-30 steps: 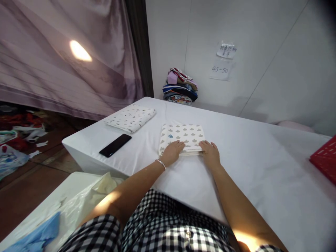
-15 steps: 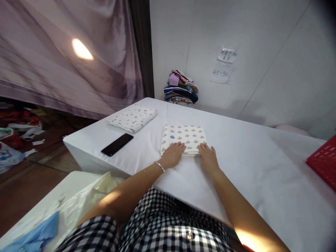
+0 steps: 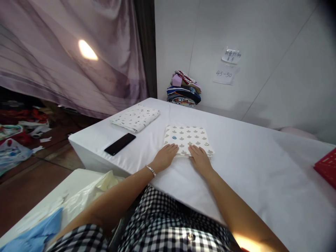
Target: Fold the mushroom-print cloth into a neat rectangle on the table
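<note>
A folded white cloth (image 3: 187,134) with rows of grey printed shapes lies flat on the white-covered table in front of me. My left hand (image 3: 166,156) rests palm down on its near left corner, fingers stretched out. On the middle of its near edge lies my right hand (image 3: 201,158), also flat with the fingers extended. Neither hand grips anything. The cloth's near edge is partly hidden under my fingers.
Left of the cloth are a black phone (image 3: 120,144) and a second folded cloth (image 3: 135,118) with small prints. A fabric stack (image 3: 183,89) stands by the wall. A red basket (image 3: 327,168) is at the right; a low white table (image 3: 86,175) holds plastic and blue fabric.
My right hand has slid left along the cloth's near edge, from its right corner to the middle. The left hand has shifted slightly left. The camera view has turned a little.
</note>
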Demonstrator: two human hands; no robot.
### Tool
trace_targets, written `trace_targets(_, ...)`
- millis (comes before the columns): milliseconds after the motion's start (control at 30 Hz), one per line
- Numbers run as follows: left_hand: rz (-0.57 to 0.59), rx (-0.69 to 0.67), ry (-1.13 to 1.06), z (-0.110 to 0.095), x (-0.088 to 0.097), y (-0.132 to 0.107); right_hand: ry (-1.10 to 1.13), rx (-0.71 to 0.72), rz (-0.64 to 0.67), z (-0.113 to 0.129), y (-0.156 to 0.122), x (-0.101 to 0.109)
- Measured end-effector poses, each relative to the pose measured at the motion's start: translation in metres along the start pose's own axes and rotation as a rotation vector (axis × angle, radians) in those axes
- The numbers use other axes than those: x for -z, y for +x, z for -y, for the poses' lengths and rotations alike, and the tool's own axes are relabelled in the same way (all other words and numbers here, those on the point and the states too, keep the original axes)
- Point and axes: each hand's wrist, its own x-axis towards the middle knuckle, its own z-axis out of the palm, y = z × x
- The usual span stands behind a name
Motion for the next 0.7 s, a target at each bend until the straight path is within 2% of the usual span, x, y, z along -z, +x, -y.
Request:
trace_targets(133,-0.013,0.100,-0.085,0.009,0.021,-0.003,-0.016,-0.038,0.006,-0.002,-0.005,0.005)
trace_targets(267,0.025,0.218,-0.113,0.008,0.036,0.028,-0.040,-0.059,0.004,0.001,-0.002,0.004)
trace_targets(333,-0.015,0.240,-0.112,0.005,0.032,0.047,-0.045,-0.058,0.004,0.002,-0.002,0.003)
trace_targets(433,-0.062,0.271,-0.069,0.000,0.015,0.062,-0.031,-0.053,0.019,0.001,-0.004,0.005)
trace_targets(567,-0.063,0.310,0.008,-0.002,-0.008,0.059,0.072,-0.113,0.067,0.005,-0.002,0.014)
trace_targets(700,-0.055,0.307,0.027,-0.004,-0.011,0.054,0.180,-0.129,0.063,0.020,0.031,0.022)
